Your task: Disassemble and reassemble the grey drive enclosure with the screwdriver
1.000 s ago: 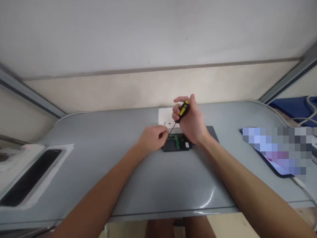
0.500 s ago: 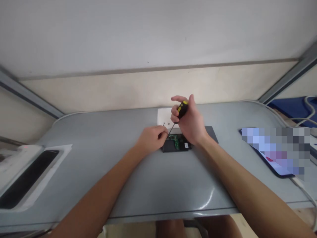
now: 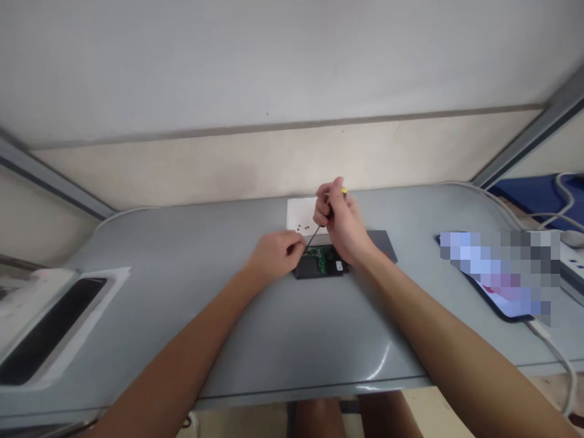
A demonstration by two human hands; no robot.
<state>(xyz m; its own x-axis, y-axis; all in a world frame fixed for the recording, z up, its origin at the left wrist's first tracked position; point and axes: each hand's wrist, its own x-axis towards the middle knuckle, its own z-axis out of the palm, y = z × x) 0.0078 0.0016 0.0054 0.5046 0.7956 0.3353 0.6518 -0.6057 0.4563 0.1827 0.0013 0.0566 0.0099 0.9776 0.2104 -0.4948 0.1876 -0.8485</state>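
Note:
My right hand [image 3: 340,216] is wrapped round the handle of a black and yellow screwdriver [image 3: 314,235]. Its thin shaft slants down and left to the upper left corner of an opened dark device [image 3: 308,267]. A green circuit board [image 3: 322,258] shows inside that device. My left hand [image 3: 277,252] has its thumb and forefinger pinched beside the screwdriver's tip at the device's left edge. Whether those fingers hold the shaft or a small part is hidden. Just behind lies a white sheet of paper [image 3: 298,212] with several tiny dark screws [image 3: 306,227] on it.
A dark flat panel [image 3: 383,243] lies right of the device, partly under my right wrist. At the right is a lit phone [image 3: 497,292] with a white cable. On the left a black flat object [image 3: 55,328] rests on white paper. The wall [image 3: 228,161] bounds the desk behind.
My right fingers have closed further round the screwdriver handle, with the thumb now over it and the hand turned. My left hand stays at the tip. The whole view has shifted slightly.

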